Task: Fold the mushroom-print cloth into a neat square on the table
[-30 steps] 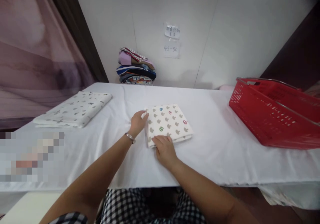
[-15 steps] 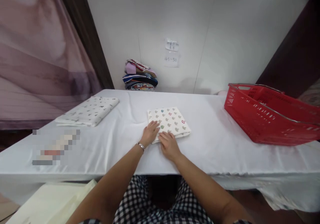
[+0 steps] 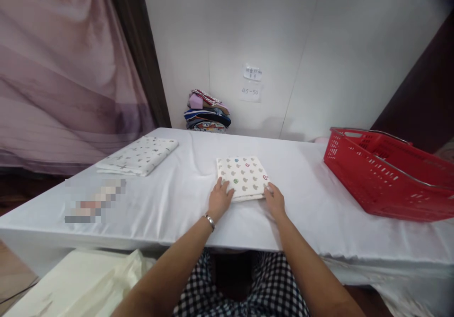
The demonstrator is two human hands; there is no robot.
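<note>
A folded white cloth (image 3: 244, 175) printed with grey mushroom shapes and a few red, green and blue ones lies flat on the white-covered table (image 3: 301, 184). My left hand (image 3: 220, 198) rests at its front left corner, fingers apart, thumb on the cloth's front edge. At the front right corner is my right hand (image 3: 275, 200), its fingertips laid on the cloth and its thumb by the edge. Neither hand appears to grip the cloth. A silver bracelet (image 3: 210, 221) circles my left wrist.
Another folded white cloth with small dark prints (image 3: 142, 155) lies at the table's left. In front of it is a pixelated item. A red plastic basket (image 3: 383, 184) stands on the right. Several folded fabrics (image 3: 207, 114) are stacked against the back wall. Pale material (image 3: 88, 279) sits lower left.
My right hand has moved right, from the middle of the cloth's front edge to its right corner. My left hand has slid to the front left corner. The view has shifted slightly.
</note>
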